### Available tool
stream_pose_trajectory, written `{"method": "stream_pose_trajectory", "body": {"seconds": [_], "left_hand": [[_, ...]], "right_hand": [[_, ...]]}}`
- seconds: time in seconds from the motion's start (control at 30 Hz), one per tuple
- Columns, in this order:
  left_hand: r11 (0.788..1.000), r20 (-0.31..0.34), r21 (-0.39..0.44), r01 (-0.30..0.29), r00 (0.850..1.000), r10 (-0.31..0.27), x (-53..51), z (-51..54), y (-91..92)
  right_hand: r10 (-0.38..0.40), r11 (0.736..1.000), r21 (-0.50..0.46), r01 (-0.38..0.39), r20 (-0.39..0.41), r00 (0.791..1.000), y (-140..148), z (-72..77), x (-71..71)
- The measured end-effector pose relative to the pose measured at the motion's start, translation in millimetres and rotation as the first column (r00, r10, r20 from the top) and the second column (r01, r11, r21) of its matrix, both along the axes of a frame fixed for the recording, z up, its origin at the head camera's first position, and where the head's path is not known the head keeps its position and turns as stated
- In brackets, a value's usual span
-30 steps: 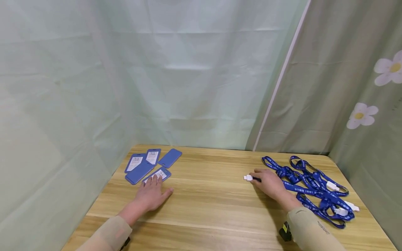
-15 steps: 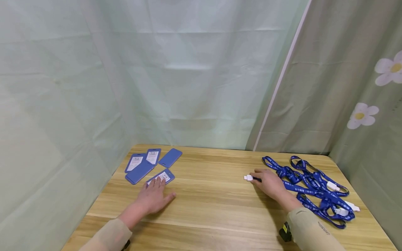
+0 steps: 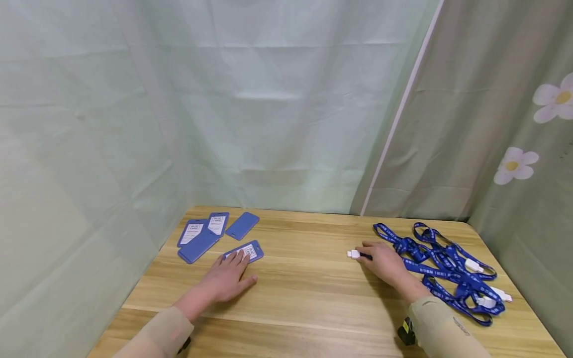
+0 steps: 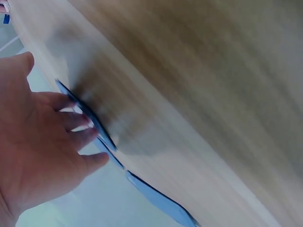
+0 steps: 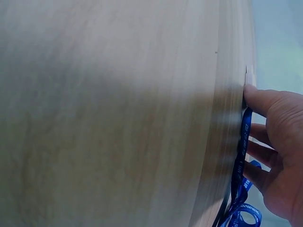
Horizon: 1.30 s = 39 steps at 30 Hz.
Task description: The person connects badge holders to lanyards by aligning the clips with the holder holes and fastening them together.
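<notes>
My left hand (image 3: pixel 224 279) lies nearly flat in the head view, its fingertips resting on a blue badge holder (image 3: pixel 256 248) with a white printed card. In the left wrist view the fingers (image 4: pixel 71 120) are spread, and they cover part of that holder (image 4: pixel 108 138). Over on the right, my right hand (image 3: pixel 384 261) holds the end of a blue printed lanyard (image 3: pixel 421 267). Its white clip (image 3: pixel 353 254) sticks out past the fingertips, pointing left. The right wrist view shows the strap (image 5: pixel 241 146) running along under the fingers.
Several other blue badge holders (image 3: pixel 198 245) lie at the back left of the wooden table (image 3: pixel 304 308), some overlapping. A tangle of blue lanyards (image 3: pixel 461 273) with white clips covers the right side. Pale curtains (image 3: pixel 277 124) hang behind.
The left hand has slid the badge holder to the right, away from the other holders. The right hand and the lanyard have stayed in place.
</notes>
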<state>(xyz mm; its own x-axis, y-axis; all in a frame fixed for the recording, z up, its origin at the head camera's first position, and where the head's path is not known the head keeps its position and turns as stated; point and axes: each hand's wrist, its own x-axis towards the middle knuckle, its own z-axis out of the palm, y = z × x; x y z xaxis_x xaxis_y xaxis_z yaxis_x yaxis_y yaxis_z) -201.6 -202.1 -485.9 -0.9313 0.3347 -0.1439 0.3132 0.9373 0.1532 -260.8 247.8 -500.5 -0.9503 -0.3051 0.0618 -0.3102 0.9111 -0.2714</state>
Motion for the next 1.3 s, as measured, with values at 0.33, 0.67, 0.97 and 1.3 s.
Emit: {"method": "stream_pose_trajectory", "body": {"seconds": [0.33, 0.67, 0.97, 1.3], "left_hand": [[0.995, 0.01, 0.034, 0.098, 0.995, -0.098, -11.4, -0.6, -0.3], [0.985, 0.017, 0.056, 0.164, 0.986, -0.165, -17.6, -0.3, 13.9], [0.978, 0.03, 0.058, 0.199, 0.979, -0.201, -23.5, 0.3, 32.4], [0.969, 0.043, 0.068, 0.236, 0.97, -0.239, -30.0, 2.6, 48.3]], "right_hand": [[0.0, 1.0, -0.003, 0.0, -0.001, 1.0, -0.2, -0.6, -0.1], [-0.006, 1.0, -0.003, 0.006, 0.012, 1.0, -1.4, 0.2, 1.2], [-0.008, 1.0, -0.009, 0.009, 0.019, 1.0, -2.6, 1.6, 3.1], [-0.017, 1.0, -0.009, 0.017, 0.018, 1.0, -3.0, 3.0, 1.5]]}}
